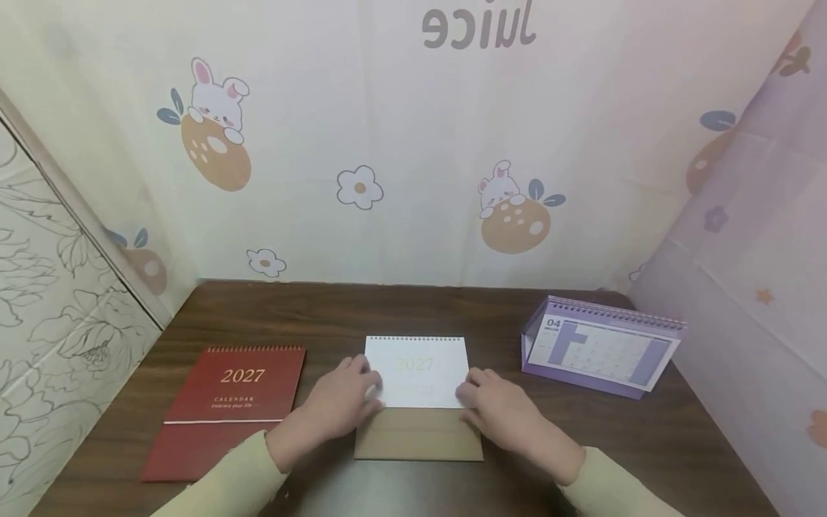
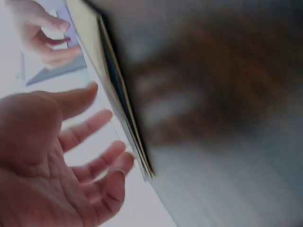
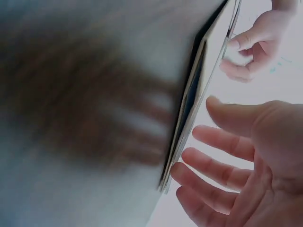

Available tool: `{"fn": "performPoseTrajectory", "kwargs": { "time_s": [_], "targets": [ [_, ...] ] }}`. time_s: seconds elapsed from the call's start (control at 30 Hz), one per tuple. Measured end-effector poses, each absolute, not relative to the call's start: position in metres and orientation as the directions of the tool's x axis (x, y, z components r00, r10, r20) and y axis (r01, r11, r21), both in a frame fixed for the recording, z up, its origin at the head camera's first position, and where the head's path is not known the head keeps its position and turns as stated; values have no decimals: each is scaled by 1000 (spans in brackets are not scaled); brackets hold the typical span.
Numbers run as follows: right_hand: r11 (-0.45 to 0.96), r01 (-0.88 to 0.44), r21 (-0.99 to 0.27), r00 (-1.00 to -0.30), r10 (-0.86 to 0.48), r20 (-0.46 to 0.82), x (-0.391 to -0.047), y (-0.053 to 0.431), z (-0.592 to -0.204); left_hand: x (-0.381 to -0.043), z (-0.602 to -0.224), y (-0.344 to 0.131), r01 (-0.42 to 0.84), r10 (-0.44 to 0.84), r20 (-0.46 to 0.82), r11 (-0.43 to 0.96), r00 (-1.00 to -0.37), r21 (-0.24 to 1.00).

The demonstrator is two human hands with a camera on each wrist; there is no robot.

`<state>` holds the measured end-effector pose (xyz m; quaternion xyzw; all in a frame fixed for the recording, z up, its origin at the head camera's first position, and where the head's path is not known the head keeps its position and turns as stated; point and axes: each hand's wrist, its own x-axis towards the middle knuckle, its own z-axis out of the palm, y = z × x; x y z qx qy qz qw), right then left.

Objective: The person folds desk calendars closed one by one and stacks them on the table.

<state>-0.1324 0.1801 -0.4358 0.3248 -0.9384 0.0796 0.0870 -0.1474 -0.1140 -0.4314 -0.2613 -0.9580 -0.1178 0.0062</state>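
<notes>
With fingers loose and gently bent, a person's left hand (image 1: 342, 395) and right hand (image 1: 507, 416) flanked a white calendar (image 1: 416, 388) toward the near edge of a dark wood surface (image 1: 323, 309). Neither hand appeared to grip it; whether every fingertip touched its sides could not be told. The calendar lay low, its spiral binding (image 1: 416, 338) toward the surface's far edge and its tan base (image 1: 420, 434) toward the near one, a narrow gap showing between its layers in the wrist views.

The step seemed one for both hands at once. Good handling called for the fingers to meet the sides at matching height, pressing lightly and evenly, to keep the calendar square to the near edge. A harder push from one side would likely have turned it, and uneven lifting could have spread the layers.

Farther out, a red calendar (image 1: 222, 409) lay near the surface's left edge, partly hidden by the left sleeve (image 1: 222, 477); that forearm looked likeliest to brush it. A purple calendar (image 1: 601, 352) stood propped toward the far right corner, apart from the right hand. Patterned cloth (image 1: 420, 143) rose behind the far edge, limiting reach there.
</notes>
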Motion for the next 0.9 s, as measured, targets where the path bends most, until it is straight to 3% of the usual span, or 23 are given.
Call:
{"fn": "performPoseTrajectory", "kwargs": {
  "time_s": [0.13, 0.27, 0.47, 0.67, 0.9],
  "targets": [
    [855, -461, -237, -887, -445, 121, -138, 183, -433, -156, -430, -120, 298, 327, -37, 898, -944, 323],
    [890, -284, -357, -950, -312, -22, -143, 185, -433, -160, -432, -125, 160, 231, -152, 913, -961, 376],
    [880, -195, -432, -940, -294, -175, -144, 187, -435, -160, -435, -127, 143, 240, -185, 895, -953, 422],
    [873, -181, -452, -933, -298, -202, -146, 186, -434, -165, -434, -132, 106, 244, -214, 856, -946, 506],
    [866, -178, -467, -928, -305, -213, -146, 190, -436, -165, -433, -138, -16, 252, -255, 681, -934, 732]
  ]
}}
